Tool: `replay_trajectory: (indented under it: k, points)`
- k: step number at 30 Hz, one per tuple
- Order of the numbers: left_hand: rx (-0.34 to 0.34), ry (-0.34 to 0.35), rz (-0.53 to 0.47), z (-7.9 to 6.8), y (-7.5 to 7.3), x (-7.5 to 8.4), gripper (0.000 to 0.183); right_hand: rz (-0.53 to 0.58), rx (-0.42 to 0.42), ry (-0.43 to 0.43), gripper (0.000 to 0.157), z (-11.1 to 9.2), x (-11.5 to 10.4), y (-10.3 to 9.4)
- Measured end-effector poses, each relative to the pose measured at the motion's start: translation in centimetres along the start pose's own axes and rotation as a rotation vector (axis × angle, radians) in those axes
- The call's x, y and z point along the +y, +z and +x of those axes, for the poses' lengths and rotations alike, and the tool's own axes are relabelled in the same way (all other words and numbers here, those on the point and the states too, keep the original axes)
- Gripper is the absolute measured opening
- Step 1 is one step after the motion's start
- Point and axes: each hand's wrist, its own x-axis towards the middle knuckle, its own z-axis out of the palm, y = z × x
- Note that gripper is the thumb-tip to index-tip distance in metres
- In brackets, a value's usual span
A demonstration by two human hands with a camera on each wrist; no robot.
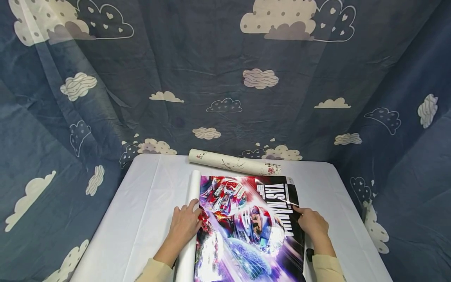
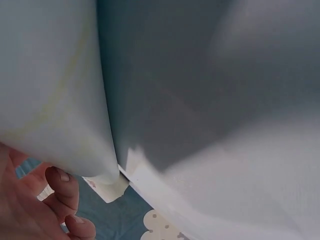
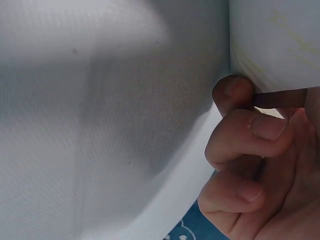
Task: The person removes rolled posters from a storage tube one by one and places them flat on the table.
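A glossy poster [image 1: 246,231] with racing figures in red, purple and white lies partly unrolled on the white table. Its left side is still wound into a white roll [image 1: 186,258]. My left hand [image 1: 184,221] grips this roll near its middle, fingers over the top; in the left wrist view its lower fingers [image 2: 62,187] are curled beside the white roll. At the poster's black right edge, my right hand [image 1: 313,225] pinches the sheet. In the right wrist view the curled fingers [image 3: 250,130] meet the sheet's white underside [image 3: 280,45]; the thumb is mostly hidden.
Behind the poster, a cream paper roll [image 1: 234,162] with a floral branch print lies across the back of the white table [image 1: 141,211]. Dark blue cloth [image 1: 211,58] with cloud patterns hangs behind and on both sides. A small black object [image 1: 310,254] shows by the right wrist.
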Motion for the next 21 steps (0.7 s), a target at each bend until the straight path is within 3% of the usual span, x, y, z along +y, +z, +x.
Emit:
replay_trajectory:
  k: [9,17,21]
  points:
    - [0.012,0.013,-0.012,-0.3,-0.5,-0.6,0.011,-0.006,-0.006,0.003,0.051,0.1,0.1,0.0]
    - [-0.083,-0.021,-0.034,-0.5,-0.7,-1.2,0.025,-0.002,-0.002,0.02,0.051,0.3,0.3,0.2]
    - [-0.07,-0.014,-0.028,-0.6,-0.7,-1.5,0.024,0.0,0.0,0.006,0.052,0.3,0.4,0.3]
